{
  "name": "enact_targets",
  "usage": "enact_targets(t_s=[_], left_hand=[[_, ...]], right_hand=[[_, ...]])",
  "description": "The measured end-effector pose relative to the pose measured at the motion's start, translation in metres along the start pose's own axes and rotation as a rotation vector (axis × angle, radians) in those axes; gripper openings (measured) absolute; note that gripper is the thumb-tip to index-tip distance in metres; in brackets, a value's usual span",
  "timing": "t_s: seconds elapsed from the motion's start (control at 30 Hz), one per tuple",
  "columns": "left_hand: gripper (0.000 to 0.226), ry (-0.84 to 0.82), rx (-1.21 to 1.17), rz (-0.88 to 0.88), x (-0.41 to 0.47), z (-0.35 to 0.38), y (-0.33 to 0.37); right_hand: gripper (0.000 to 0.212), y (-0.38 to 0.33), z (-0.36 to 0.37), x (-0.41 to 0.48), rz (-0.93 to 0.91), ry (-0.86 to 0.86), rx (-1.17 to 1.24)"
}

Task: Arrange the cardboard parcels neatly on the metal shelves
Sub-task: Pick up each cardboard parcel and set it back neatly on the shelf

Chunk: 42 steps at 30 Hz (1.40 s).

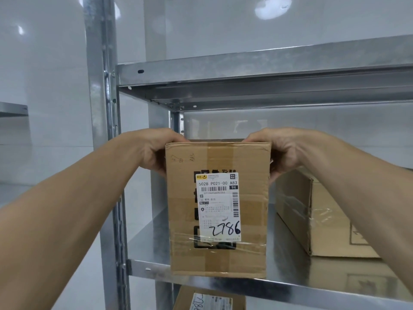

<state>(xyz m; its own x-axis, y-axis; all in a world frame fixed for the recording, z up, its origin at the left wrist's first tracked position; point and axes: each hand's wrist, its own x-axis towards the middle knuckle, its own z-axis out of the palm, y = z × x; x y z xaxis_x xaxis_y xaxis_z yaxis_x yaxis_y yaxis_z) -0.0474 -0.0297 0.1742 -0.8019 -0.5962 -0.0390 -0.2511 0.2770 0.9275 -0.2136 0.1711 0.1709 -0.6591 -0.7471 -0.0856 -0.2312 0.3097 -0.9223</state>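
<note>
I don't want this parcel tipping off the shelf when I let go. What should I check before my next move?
1. Grip: left hand and right hand hold the parcel by its top corners: ok.
2. Parcel upright, shipping label facing out: ok.
3. Base fully on the metal shelf: its bottom edge lies at the front lip: cannot tell.
4. Clearance to the larger cardboard box on the right: a gap shows: ok.
5. Room behind to push it back: hidden by the parcel: cannot tell.
</note>
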Motion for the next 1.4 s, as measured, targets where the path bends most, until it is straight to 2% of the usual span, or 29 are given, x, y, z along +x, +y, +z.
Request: enact_targets(t_s=[0.2, 0.27, 0.4, 0.43, 0.53, 0.6, 0.7, 0.77, 0.9, 1.0, 1.07, 1.2, 1.33, 1.4], left_hand=[[0.01, 0.021, -0.012, 0.016, -0.005, 0.003, 0.0], [0.014, 0.027, -0.006, 0.034, -0.01, 0.003, 0.001], [0.006, 0.104, -0.05, 0.13, -0.021, 0.005, 0.004], [0.011, 0.128, -0.059, 0.169, -0.022, 0.006, 0.003], [0.045, 0.144, -0.127, 0.224, -0.025, 0.011, -0.009], [0.05, 0.134, -0.184, 0.228, -0.026, 0.015, -0.022], [0.036, 0.092, -0.251, 0.207, -0.029, 0.018, -0.042], [0.029, 0.055, -0.3, 0.174, -0.03, 0.021, -0.053], [0.052, 0.06, -0.402, 0.09, -0.023, 0.025, -0.07], [0.074, 0.053, -0.375, 0.017, -0.015, 0.028, -0.076], [0.079, 0.04, -0.347, -0.024, -0.012, 0.03, -0.077], [0.073, 0.003, -0.232, -0.134, -0.001, 0.031, -0.079], [0.045, -0.031, -0.101, -0.195, 0.001, 0.034, -0.076], [0.042, -0.055, -0.043, -0.211, 0.003, 0.034, -0.075]], right_hand=[[0.009, 0.002, 0.0, -0.002, -0.032, 0.008, -0.03], [0.012, 0.002, 0.001, -0.007, -0.059, 0.022, -0.039], [0.02, 0.001, -0.001, -0.016, -0.127, 0.084, -0.011], [0.018, 0.001, -0.001, -0.017, -0.158, 0.098, -0.003], [0.015, 0.01, 0.002, -0.021, -0.243, 0.127, 0.08], [0.025, 0.019, 0.006, -0.025, -0.264, 0.128, 0.169], [0.052, 0.037, 0.01, -0.024, -0.248, 0.135, 0.296], [0.062, 0.049, 0.016, -0.021, -0.215, 0.158, 0.352], [0.058, 0.069, 0.032, -0.017, -0.138, 0.187, 0.455], [0.056, 0.079, 0.037, -0.016, -0.074, 0.207, 0.479], [0.054, 0.082, 0.037, -0.014, -0.03, 0.196, 0.46], [0.048, 0.083, 0.038, -0.001, 0.073, 0.134, 0.315], [0.036, 0.087, 0.037, 0.009, 0.138, 0.075, 0.198], [0.047, 0.088, 0.034, 0.016, 0.155, 0.021, 0.181]])
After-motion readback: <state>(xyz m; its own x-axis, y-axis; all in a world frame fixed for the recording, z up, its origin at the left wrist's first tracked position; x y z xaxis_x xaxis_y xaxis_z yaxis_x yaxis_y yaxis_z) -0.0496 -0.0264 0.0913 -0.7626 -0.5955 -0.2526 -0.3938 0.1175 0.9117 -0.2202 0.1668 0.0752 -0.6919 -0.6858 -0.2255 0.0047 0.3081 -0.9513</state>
